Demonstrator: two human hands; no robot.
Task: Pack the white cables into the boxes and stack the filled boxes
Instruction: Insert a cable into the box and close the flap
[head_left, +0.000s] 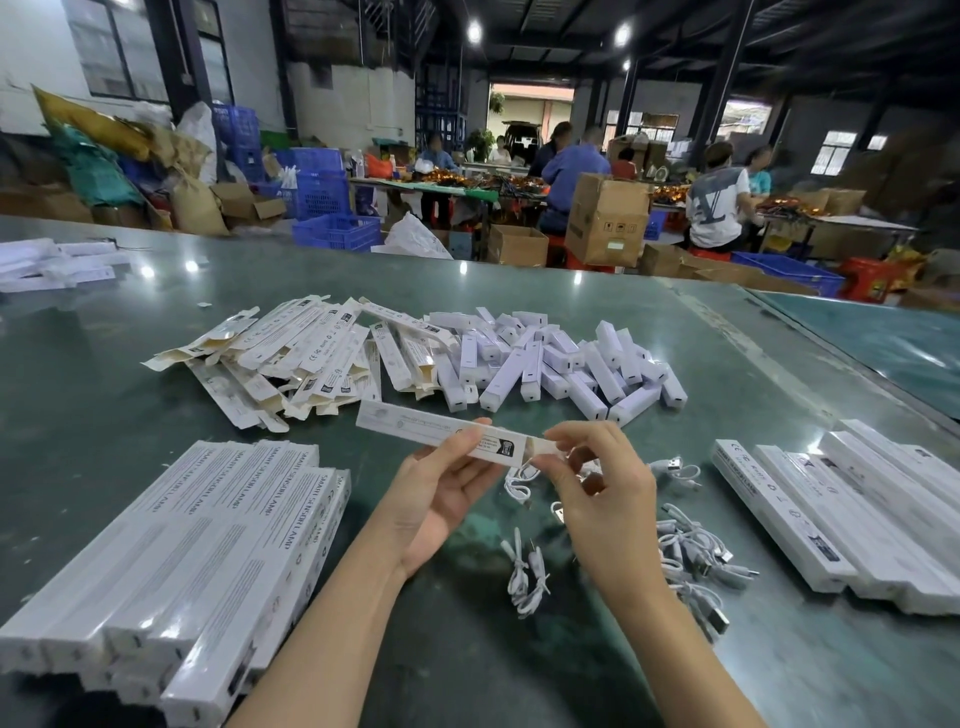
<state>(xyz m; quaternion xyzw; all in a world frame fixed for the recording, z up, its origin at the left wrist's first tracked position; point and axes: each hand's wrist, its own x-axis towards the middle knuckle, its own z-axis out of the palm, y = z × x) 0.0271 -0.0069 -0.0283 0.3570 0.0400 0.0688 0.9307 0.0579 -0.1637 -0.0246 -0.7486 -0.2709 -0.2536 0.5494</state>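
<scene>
ok so reading L to R from the head cam: stack of filled lamp boxes (171, 561) sits on the near-left of the green table (467, 649), long sides running away from me at a slant. Then the left hand (441, 499), fingers curled under and thumb on top, gripping the long white box (447, 434) near its right end. Box's long axis runs roughly L-R, left end angled a bit away from me, open end pointing at the right hand (597, 488). That one's pinching the end flap (543, 445) w/ thumb + forefinger, so it's touching the mouth already. Can't tell if a cable's inside yet tbh. Loose white cables (691, 551) are on the table below and to the right of the right hand, near it, so imo the right hand is the one to grab the next cable, left just keeps the box steady. Further right, another row of boxes (857, 519).
</scene>
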